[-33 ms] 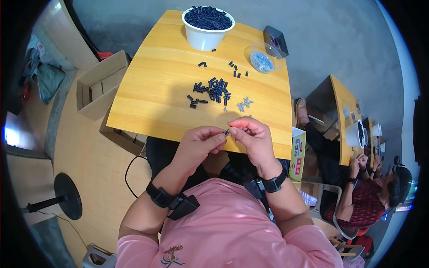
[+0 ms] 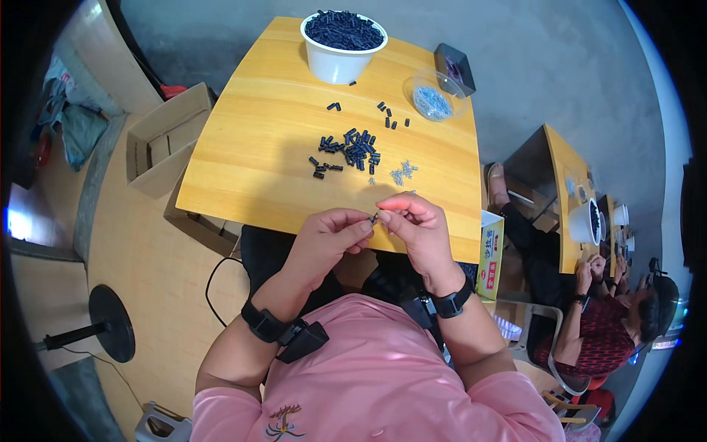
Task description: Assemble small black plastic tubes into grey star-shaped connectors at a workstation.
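Note:
Just over the near edge of the wooden table, my left hand (image 2: 340, 234) pinches a small dark piece (image 2: 373, 219) between thumb and forefinger. My right hand (image 2: 414, 225) is closed at the other end of that piece, its thumb and forefinger pressed together; whatever sits in this pinch is too small to name. Beyond the hands lies a loose pile of short black tubular pieces (image 2: 356, 149). To its right is a small heap of tiny clear or silvery parts (image 2: 403, 173).
On the table (image 2: 250, 132) stand a white bucket (image 2: 335, 66) full of black pieces, a clear bowl (image 2: 431, 102) of small bluish parts and a dark tray (image 2: 454, 68). A yellow-green carton (image 2: 490, 254) is beside the right edge. Another person (image 2: 600, 324) works at a table on the right.

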Motion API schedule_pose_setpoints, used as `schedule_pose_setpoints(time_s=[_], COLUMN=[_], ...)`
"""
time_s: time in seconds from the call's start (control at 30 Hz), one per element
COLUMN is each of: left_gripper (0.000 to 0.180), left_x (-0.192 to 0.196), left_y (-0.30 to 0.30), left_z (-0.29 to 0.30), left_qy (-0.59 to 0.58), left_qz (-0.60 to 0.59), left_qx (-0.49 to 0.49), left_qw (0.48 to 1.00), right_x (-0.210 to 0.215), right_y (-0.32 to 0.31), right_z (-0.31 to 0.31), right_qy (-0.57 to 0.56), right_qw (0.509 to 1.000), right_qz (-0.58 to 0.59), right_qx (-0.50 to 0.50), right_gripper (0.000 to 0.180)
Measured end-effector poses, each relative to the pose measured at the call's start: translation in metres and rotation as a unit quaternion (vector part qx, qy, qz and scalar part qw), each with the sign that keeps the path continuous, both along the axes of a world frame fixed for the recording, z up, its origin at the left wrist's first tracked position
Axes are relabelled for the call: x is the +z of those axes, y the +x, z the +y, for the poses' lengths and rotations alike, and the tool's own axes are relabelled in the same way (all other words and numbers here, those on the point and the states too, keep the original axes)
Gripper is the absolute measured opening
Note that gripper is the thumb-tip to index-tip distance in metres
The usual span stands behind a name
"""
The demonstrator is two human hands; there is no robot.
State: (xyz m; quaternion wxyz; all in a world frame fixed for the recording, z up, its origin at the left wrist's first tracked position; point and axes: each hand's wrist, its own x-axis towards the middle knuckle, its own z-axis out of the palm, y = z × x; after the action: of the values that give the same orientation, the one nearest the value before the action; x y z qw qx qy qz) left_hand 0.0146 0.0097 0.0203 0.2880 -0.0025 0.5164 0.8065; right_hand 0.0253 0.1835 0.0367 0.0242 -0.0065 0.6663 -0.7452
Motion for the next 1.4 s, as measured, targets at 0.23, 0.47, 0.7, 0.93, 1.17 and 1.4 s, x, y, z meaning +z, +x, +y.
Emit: schedule_pose_setpoints(time_s=[0.23,0.47,0.7,0.93,1.17,1.4], left_gripper=[0.020,0.019,0.018,0.016,0.015,0.012], left_x=[0.006,0.007,0.004,0.003,0.001,0.004], left_y=[-0.002,-0.003,-0.003,-0.001,0.002,0.005], left_z=[-0.001,-0.001,-0.003,-0.003,-0.001,0.002], left_qy=[0.017,0.011,0.025,0.043,0.069,0.100], left_qz=[-0.026,-0.033,-0.040,-0.056,-0.069,-0.070], left_qx=[-0.012,-0.018,-0.017,-0.009,0.009,0.022], left_qw=[0.999,0.999,0.999,0.997,0.995,0.992], right_x=[0.003,0.002,0.000,-0.004,-0.009,-0.014], right_y=[0.000,0.000,-0.001,0.000,0.002,0.004], right_z=[0.000,-0.002,-0.002,-0.003,-0.008,-0.014], right_qy=[0.007,-0.002,0.002,-0.051,-0.091,-0.167], right_qw=[1.000,1.000,1.000,0.999,0.996,0.986], right_qz=[0.018,0.027,0.022,0.006,0.000,0.000], right_qx=[0.000,-0.001,0.007,0.016,0.019,-0.003], right_gripper=[0.014,0.014,0.013,0.015,0.016,0.016])
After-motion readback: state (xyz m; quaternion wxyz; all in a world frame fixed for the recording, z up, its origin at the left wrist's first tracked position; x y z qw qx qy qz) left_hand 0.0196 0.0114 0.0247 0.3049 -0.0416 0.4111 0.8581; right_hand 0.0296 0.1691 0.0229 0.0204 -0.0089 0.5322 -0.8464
